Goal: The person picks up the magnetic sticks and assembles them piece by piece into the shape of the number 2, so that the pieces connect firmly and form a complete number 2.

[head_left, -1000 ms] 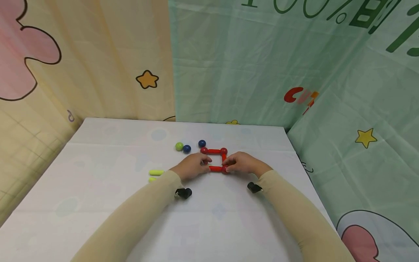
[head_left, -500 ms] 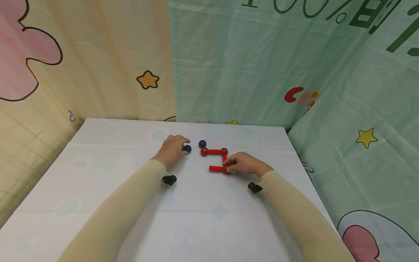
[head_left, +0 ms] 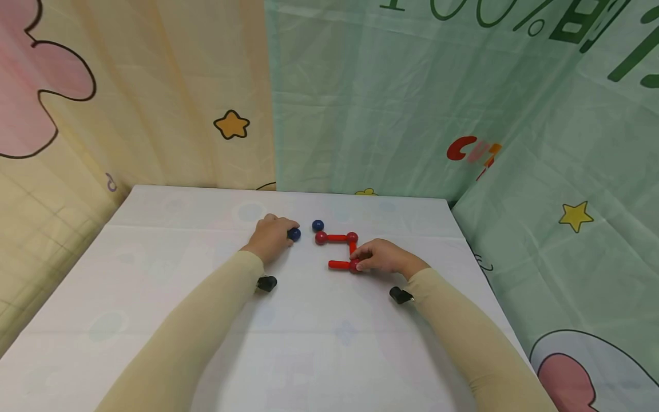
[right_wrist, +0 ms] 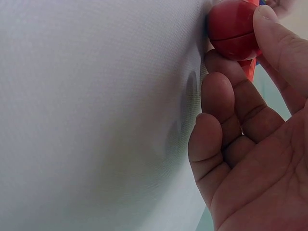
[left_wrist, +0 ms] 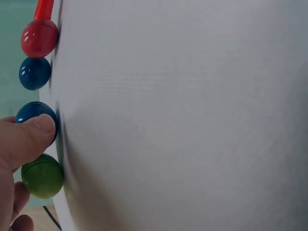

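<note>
My left hand (head_left: pixel 270 237) pinches a dark blue ball (head_left: pixel 294 234), its thumb lying across the front in the left wrist view. Just beside that ball is a green ball (left_wrist: pixel 42 176), which the hand hides in the head view. A red frame of sticks and balls lies to the right, with one side lacking a stick. At its near corner my right hand (head_left: pixel 383 256) holds a red ball (right_wrist: pixel 234 30) between thumb and fingers. A red stick (head_left: pixel 338 265) points left from this corner. Another red ball (head_left: pixel 321 238) ends the far red stick (head_left: pixel 337 238).
A second blue ball (head_left: pixel 318 225) touches or nearly touches the far left red ball. Everything lies on a white-covered table (head_left: pixel 329 355), with printed cloth hangings (head_left: pixel 360 114) behind and at the sides.
My left hand has left the near red stick, moved left and back, and taken hold of the blue ball. The yellow-green sticks are now out of sight. The right hand stays in place.
</note>
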Motion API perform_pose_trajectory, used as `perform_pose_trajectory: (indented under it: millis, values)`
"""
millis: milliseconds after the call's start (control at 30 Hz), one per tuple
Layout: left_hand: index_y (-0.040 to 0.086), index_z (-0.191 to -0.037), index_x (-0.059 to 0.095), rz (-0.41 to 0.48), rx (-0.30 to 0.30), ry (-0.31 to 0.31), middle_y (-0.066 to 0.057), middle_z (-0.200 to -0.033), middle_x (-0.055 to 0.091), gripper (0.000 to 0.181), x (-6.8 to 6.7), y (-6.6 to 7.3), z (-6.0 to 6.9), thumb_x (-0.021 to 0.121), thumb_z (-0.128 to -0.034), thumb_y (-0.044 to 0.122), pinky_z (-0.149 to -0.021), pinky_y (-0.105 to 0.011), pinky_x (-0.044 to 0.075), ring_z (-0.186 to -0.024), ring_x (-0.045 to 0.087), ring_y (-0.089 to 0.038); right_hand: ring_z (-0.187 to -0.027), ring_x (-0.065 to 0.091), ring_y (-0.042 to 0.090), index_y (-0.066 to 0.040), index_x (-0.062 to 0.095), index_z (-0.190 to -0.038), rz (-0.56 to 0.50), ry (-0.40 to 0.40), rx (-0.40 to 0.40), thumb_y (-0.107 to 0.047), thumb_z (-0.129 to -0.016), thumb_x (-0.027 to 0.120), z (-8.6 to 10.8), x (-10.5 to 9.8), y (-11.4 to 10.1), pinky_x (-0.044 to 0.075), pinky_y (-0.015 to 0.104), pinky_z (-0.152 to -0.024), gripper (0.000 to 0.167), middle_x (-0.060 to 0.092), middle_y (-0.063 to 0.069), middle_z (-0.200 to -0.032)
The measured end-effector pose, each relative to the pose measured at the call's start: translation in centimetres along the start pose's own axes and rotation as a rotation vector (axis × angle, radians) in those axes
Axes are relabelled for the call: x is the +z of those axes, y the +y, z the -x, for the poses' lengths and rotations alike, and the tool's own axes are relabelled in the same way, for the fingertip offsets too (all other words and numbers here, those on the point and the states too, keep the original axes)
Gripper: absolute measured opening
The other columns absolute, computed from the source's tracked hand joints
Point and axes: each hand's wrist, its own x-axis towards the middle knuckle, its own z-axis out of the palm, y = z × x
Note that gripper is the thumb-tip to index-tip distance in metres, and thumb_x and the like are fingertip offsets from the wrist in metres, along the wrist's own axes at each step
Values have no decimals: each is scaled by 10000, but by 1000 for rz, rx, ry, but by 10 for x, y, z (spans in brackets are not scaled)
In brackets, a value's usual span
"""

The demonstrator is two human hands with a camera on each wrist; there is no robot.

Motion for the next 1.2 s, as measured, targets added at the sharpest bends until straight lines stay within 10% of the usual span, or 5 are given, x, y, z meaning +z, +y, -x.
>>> perform_pose_trajectory:
  millis: [800, 1200]
  values:
    - [180, -1398, 677, 6, 50, 20, -67, -1395, 676, 420, -6, 2, 9, 743, -995, 282, -1137, -539, 406, -1321, 487, -338, -1067, 605, 180, -183, 776, -1262, -15, -8, 14, -210, -967, 776, -2, 1, 0, 538, 359, -954, 296, 762, -20, -1166]
    - [139, -1359, 683, 7, 137, -95, -45, -1277, 714, 408, -8, 14, 34, 732, -1001, 328, -1165, -515, 408, -1263, 544, -302, -1046, 599, 180, -181, 777, -1264, -6, -4, 13, -200, -975, 765, -1, 1, -1, 529, 331, -924, 290, 767, -20, -1153]
